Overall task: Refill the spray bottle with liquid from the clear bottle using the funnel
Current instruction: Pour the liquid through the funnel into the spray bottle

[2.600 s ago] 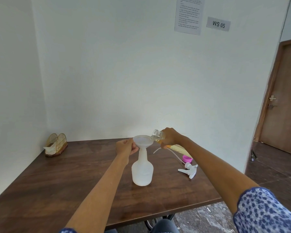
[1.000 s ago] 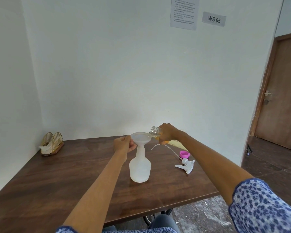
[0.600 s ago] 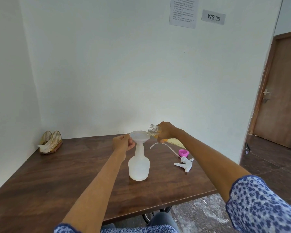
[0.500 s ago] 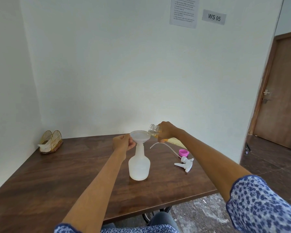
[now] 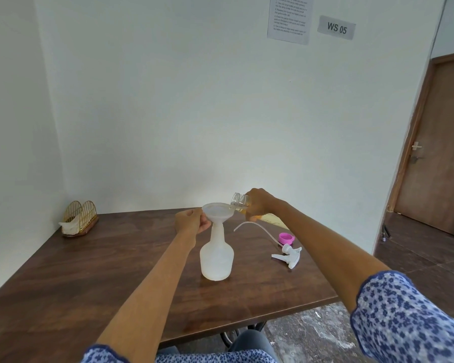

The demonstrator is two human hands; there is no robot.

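Currently the clear bottle, clamped in the right hand, is tipped with its mouth just left of that hand over the funnel, whose rim is pinched by the left hand atop the spray bottle.

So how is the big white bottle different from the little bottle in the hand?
The spray bottle stands upright on the table; the clear bottle is tipped sideways in the right hand. The spray bottle is cloudy white and wears a funnel, steadied by the left hand; the clear bottle is see-through with yellowish liquid. Both are open, without tops.
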